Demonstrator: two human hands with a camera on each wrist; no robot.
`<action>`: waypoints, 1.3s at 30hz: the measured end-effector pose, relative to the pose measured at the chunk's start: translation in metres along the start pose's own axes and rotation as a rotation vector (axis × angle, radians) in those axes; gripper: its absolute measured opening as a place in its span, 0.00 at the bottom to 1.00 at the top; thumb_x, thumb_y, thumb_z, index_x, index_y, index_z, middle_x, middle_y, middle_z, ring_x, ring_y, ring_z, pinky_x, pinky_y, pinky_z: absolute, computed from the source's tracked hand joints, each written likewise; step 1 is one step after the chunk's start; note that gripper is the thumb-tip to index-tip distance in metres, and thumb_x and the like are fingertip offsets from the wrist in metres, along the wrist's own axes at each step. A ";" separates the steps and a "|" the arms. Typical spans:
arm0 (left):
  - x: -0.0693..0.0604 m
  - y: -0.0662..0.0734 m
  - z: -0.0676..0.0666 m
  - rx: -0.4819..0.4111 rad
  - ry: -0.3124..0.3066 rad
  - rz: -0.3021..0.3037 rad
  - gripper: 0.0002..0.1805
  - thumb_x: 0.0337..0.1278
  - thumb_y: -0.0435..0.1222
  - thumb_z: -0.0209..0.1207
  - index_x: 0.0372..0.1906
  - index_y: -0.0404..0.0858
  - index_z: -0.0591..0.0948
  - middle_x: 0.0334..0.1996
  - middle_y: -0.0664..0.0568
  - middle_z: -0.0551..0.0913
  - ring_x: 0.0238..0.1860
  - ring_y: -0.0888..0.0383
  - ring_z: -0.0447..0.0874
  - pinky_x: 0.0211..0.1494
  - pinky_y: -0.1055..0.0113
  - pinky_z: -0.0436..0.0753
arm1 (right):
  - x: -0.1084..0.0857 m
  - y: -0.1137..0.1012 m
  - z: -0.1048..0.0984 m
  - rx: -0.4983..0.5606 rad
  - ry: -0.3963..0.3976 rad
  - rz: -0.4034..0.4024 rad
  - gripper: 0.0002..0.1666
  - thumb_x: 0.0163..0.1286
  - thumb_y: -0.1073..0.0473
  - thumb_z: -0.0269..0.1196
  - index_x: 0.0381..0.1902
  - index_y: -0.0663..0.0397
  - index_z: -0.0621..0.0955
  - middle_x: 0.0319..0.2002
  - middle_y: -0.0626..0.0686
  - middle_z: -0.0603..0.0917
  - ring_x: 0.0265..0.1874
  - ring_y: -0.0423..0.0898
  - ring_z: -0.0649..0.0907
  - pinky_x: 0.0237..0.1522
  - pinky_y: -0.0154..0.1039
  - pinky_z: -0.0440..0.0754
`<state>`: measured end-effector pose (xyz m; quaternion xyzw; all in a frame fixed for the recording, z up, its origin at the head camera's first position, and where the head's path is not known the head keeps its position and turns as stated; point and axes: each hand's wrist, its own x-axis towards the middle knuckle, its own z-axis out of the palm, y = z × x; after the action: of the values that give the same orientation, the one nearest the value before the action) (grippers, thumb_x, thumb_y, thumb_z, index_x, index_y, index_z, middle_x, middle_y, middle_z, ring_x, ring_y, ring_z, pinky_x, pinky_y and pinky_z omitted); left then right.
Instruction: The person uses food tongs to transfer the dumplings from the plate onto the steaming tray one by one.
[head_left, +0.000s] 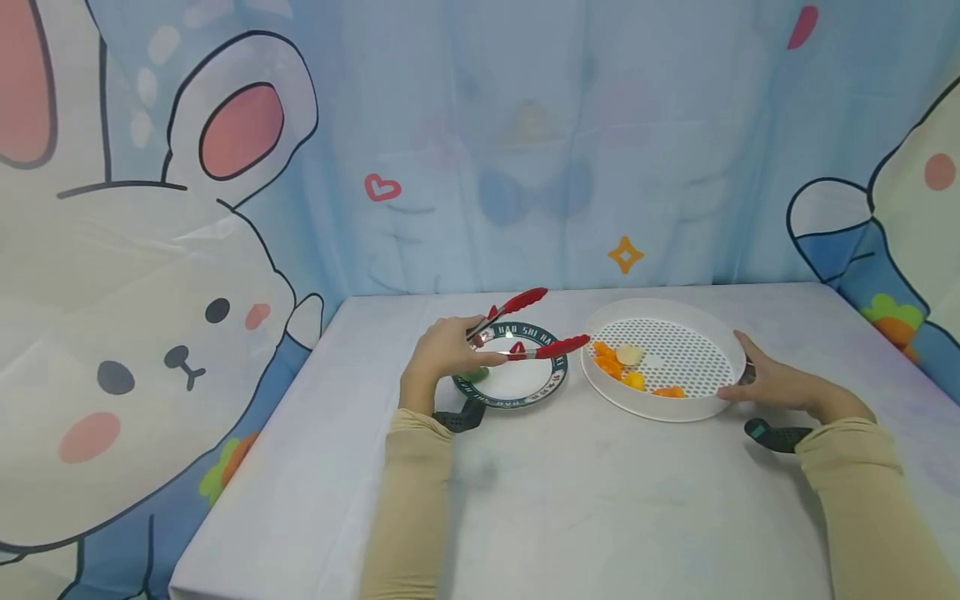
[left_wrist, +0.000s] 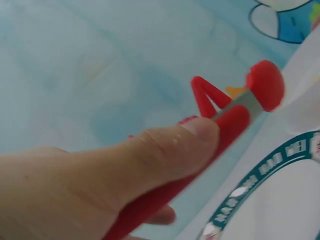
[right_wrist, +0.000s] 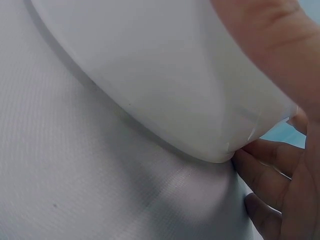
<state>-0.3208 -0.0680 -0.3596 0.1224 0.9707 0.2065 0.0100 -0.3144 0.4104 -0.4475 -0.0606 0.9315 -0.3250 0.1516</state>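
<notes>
My left hand (head_left: 444,348) holds a pair of red-and-metal tongs (head_left: 564,346) over a green-rimmed plate (head_left: 517,402). The arms of the tongs are spread, red tips pointing right. In the left wrist view the thumb (left_wrist: 170,150) presses along one red arm. On the plate's left side lies a green piece (head_left: 474,375), partly behind the hand. My right hand (head_left: 783,385) grips the right side of a round white steamer tray (head_left: 660,408) with a perforated bottom. Inside it lie several orange and yellow pieces (head_left: 607,360) and a pale round slice (head_left: 629,355).
Plate and tray stand side by side on a white-covered table (head_left: 600,500). Behind the table hangs a blue cartoon curtain (head_left: 480,150). Dark wrist straps (head_left: 776,435) sit at both wrists.
</notes>
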 end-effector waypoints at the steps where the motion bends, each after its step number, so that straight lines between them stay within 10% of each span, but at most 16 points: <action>1: -0.003 -0.004 -0.004 -0.006 -0.012 -0.014 0.47 0.37 0.64 0.66 0.68 0.52 0.69 0.50 0.55 0.81 0.46 0.58 0.77 0.48 0.60 0.77 | 0.000 0.000 0.000 0.001 -0.001 -0.002 0.77 0.57 0.42 0.67 0.68 0.61 0.19 0.67 0.78 0.27 0.66 0.77 0.34 0.58 0.76 0.41; 11: -0.031 -0.044 -0.033 -0.064 -0.210 -0.167 0.46 0.36 0.61 0.70 0.66 0.50 0.72 0.28 0.56 0.84 0.34 0.56 0.86 0.45 0.59 0.76 | 0.001 0.000 0.001 0.008 0.004 -0.014 0.76 0.57 0.43 0.67 0.68 0.61 0.19 0.67 0.78 0.26 0.66 0.77 0.34 0.58 0.75 0.40; 39: -0.035 -0.087 -0.025 -0.077 -0.246 -0.256 0.39 0.40 0.55 0.71 0.62 0.48 0.76 0.32 0.53 0.84 0.31 0.59 0.83 0.50 0.56 0.72 | -0.001 0.000 0.002 0.007 0.010 -0.004 0.77 0.57 0.42 0.67 0.68 0.59 0.19 0.67 0.77 0.26 0.66 0.77 0.34 0.58 0.75 0.41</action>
<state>-0.3087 -0.1640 -0.3727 0.0215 0.9612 0.2239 0.1597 -0.3133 0.4099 -0.4489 -0.0605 0.9309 -0.3290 0.1466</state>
